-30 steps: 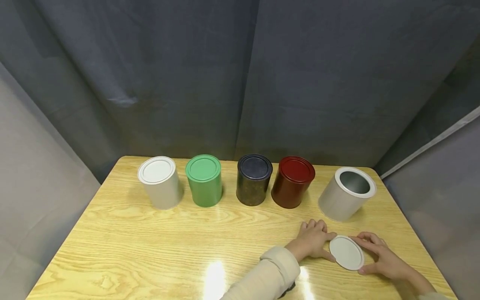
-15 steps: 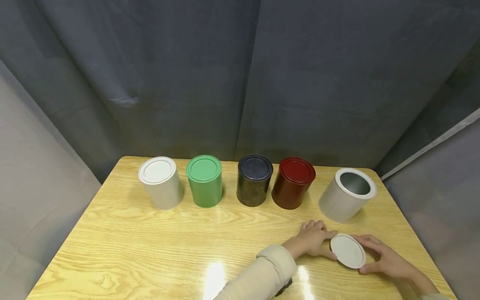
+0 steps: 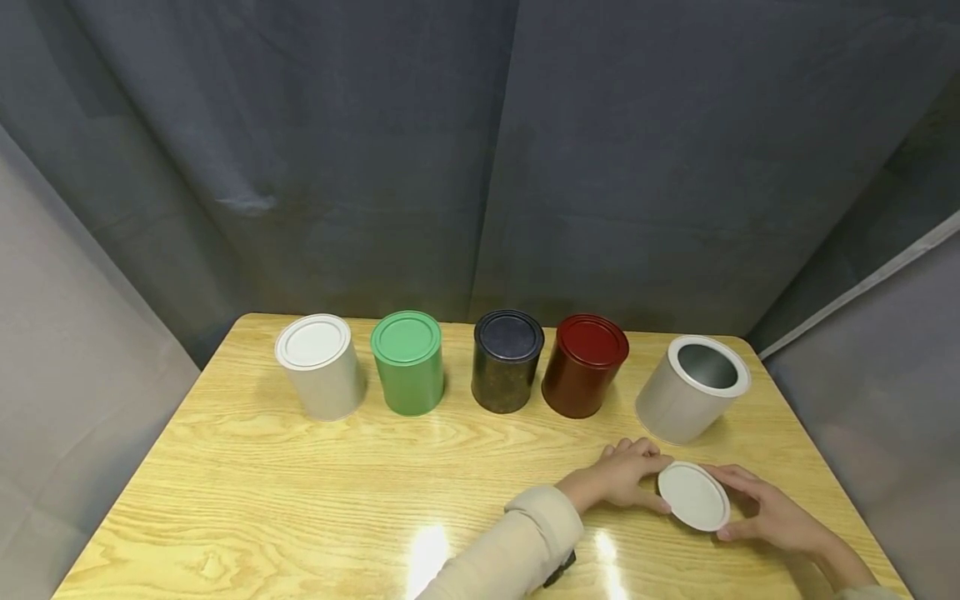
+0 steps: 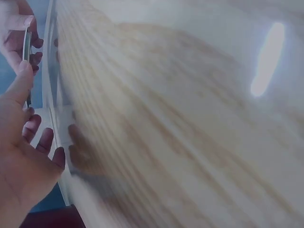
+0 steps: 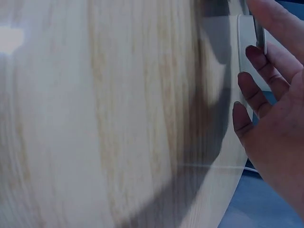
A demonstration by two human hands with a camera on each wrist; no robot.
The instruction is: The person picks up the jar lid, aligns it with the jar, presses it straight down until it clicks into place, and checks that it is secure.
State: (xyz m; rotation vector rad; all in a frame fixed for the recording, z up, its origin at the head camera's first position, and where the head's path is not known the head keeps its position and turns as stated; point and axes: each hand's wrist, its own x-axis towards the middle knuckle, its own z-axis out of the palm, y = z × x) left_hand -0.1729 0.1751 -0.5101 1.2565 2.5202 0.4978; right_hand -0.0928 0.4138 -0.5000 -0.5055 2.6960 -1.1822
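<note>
A round white can lid (image 3: 693, 497) is held between both hands at the front right in the head view. My left hand (image 3: 622, 475) grips its left rim between thumb and forefinger. On the opposite rim, the thumb and fingers of my right hand (image 3: 768, 510) hold it. The left wrist view shows the lid (image 4: 26, 45) edge-on, raised off the table, with the left hand's other fingers (image 4: 45, 141) loosely bent below it. Just behind stands an uncovered white can (image 3: 678, 404), its dark inside showing. In the right wrist view only a sliver of the lid (image 5: 260, 35) shows.
Along the back of the wooden table (image 3: 300, 500) stand a lidded white can (image 3: 326, 379), a green can (image 3: 410, 375), a black can (image 3: 504, 375) and a dark red can (image 3: 581, 379). Grey curtains (image 3: 360, 167) hang behind and at both sides.
Both hands have lifted the lid slightly, and it has shifted a little up in the head view, toward the uncovered can. The cans have stayed put.
</note>
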